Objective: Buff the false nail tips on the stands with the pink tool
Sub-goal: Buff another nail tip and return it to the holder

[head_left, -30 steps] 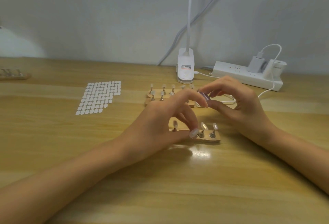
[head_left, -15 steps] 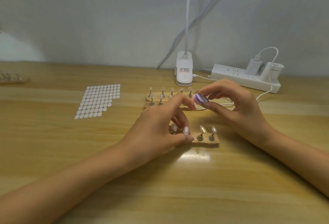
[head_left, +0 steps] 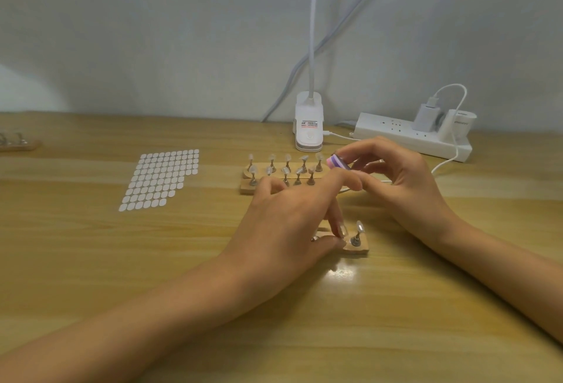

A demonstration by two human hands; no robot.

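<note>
Right hand (head_left: 399,178) grasps the pink buffer (head_left: 336,160); left hand (head_left: 289,218), at its seven o'clock, grips the near stand (head_left: 359,250), one nail tip (head_left: 360,226) exposed. Far stand (head_left: 248,190) at twelve o'clock.

Pink tool (head_left: 337,160): small block, pink and purple layers, pinched in the right grip (head_left: 405,178) above the table, just beside the far stands' right end. Far stands (head_left: 246,190): two wooden bars, ten metal pegs topped with clear false nail tips (head_left: 288,157). Near stand (head_left: 359,250): wooden, largely covered by the left grip (head_left: 286,224); one upright tipped peg is seen
</note>
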